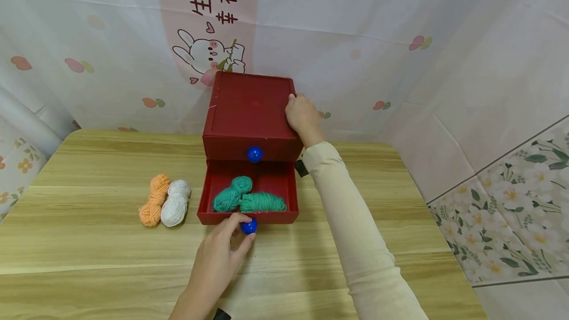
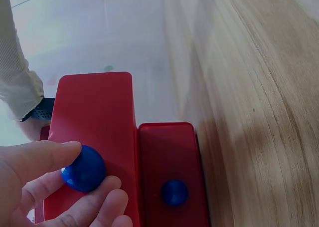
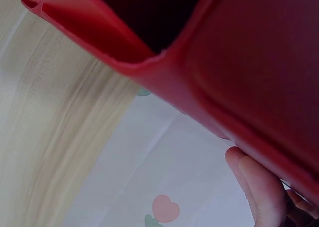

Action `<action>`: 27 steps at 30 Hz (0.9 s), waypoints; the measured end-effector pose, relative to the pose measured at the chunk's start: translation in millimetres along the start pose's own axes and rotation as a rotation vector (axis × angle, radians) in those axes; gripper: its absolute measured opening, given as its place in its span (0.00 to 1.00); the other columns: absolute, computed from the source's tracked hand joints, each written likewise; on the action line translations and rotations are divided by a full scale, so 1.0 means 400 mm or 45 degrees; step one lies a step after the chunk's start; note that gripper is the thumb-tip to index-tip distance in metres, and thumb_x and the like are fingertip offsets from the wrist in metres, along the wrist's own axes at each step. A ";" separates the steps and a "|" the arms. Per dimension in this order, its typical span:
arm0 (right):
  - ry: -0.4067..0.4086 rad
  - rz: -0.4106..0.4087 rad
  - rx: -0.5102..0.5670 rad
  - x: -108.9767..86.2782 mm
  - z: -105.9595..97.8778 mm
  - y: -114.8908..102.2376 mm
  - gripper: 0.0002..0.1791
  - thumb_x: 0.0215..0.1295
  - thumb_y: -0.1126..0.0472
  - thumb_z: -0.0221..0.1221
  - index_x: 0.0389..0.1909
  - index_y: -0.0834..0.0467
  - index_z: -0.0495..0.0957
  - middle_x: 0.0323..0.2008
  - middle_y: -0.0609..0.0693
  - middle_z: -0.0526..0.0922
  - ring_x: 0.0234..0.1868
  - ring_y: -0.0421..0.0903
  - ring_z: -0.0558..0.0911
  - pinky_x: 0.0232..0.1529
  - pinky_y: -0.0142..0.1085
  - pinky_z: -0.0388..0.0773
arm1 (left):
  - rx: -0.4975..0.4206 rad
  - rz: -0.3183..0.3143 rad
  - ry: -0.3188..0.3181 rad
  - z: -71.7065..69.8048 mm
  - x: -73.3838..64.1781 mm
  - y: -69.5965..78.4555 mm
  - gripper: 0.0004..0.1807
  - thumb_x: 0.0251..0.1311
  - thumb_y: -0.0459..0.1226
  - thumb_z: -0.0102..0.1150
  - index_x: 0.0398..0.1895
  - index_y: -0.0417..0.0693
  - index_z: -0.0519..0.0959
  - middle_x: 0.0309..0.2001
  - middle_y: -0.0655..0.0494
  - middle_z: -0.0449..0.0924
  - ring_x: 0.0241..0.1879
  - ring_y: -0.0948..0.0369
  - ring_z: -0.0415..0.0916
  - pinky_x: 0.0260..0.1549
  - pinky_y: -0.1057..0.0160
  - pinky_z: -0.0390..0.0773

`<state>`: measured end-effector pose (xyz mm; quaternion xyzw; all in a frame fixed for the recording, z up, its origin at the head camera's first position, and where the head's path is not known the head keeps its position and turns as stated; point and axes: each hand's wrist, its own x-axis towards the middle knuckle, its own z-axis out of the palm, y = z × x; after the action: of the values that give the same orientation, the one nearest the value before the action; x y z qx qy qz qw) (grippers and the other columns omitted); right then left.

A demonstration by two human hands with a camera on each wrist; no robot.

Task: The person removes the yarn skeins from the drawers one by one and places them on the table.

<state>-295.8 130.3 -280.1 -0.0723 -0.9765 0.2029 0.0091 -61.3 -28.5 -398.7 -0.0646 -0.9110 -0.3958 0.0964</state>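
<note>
A red two-drawer box (image 1: 253, 105) stands on the table against the curtain. In the head view its lower drawer (image 1: 291, 196) is pulled out, and two green yarn skeins (image 1: 262, 202) lie inside. My left hand (image 1: 218, 251) pinches that drawer's blue knob (image 1: 249, 226) between thumb and fingers. In the left wrist view its fingers (image 2: 102, 202) surround a blue knob (image 2: 85, 169), with a second knob (image 2: 174, 192) beside it. My right hand (image 1: 304, 115) grips the box's right edge near the back; the right wrist view shows fingers (image 3: 256, 182) against the red side.
Orange yarn (image 1: 154, 200) and white yarn (image 1: 176, 203) lie side by side on the wooden table (image 1: 89, 251), left of the box. A printed curtain (image 1: 338, 38) hangs behind. The upper drawer's knob (image 1: 255, 154) sits above the pulled-out drawer in the head view.
</note>
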 end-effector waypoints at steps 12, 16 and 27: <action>-0.004 -0.006 0.021 -0.001 0.000 0.003 0.28 0.75 0.48 0.29 0.63 0.61 0.63 0.58 0.59 0.73 0.58 0.58 0.73 0.58 0.59 0.62 | 0.004 -0.014 -0.022 -0.009 -0.014 0.009 0.13 0.50 0.36 0.68 0.37 0.58 0.76 0.34 0.64 0.80 0.34 0.66 0.75 0.32 0.64 0.76; -0.007 -0.013 0.024 -0.002 0.000 0.004 0.28 0.75 0.48 0.29 0.63 0.61 0.63 0.58 0.60 0.72 0.59 0.59 0.72 0.58 0.60 0.62 | 0.013 -0.019 -0.027 -0.013 -0.019 0.011 0.13 0.51 0.36 0.68 0.37 0.57 0.76 0.35 0.62 0.81 0.35 0.65 0.76 0.34 0.62 0.78; 0.006 -0.003 0.023 0.004 0.003 0.003 0.27 0.75 0.48 0.30 0.62 0.61 0.64 0.58 0.59 0.73 0.58 0.58 0.73 0.58 0.60 0.61 | 0.008 0.002 -0.025 -0.019 -0.037 0.012 0.13 0.50 0.36 0.68 0.38 0.58 0.76 0.41 0.60 0.83 0.38 0.63 0.79 0.36 0.58 0.80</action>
<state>-297.3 131.1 -281.7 -0.0717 -0.9747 0.2115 0.0125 -45.0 -31.5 -393.7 -0.0691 -0.9130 -0.3922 0.0880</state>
